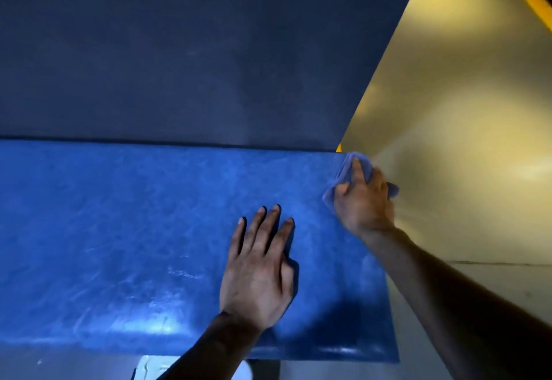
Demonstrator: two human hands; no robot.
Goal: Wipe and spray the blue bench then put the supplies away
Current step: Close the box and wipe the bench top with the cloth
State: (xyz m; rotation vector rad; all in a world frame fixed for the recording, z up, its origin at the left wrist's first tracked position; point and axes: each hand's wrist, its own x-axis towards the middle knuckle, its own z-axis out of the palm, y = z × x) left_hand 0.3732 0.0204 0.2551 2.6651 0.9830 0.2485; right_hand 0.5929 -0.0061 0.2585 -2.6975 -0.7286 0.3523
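Observation:
The blue bench (pixel 119 245) fills the lower half of the view, its glossy seat running from the left edge to a right end near the yellow wall. My right hand (pixel 363 200) presses a crumpled blue cloth (pixel 346 167) onto the bench's far right corner, fingers closed over it. My left hand (pixel 258 272) lies flat on the seat with fingers spread, holding nothing, a little to the left of and nearer than the right hand. No spray bottle is in view.
A dark blue wall (pixel 194 51) rises behind the bench. A yellow wall (pixel 463 125) stands at the right, meeting the bench end. Grey floor (pixel 493 290) shows below the yellow wall and under the front edge.

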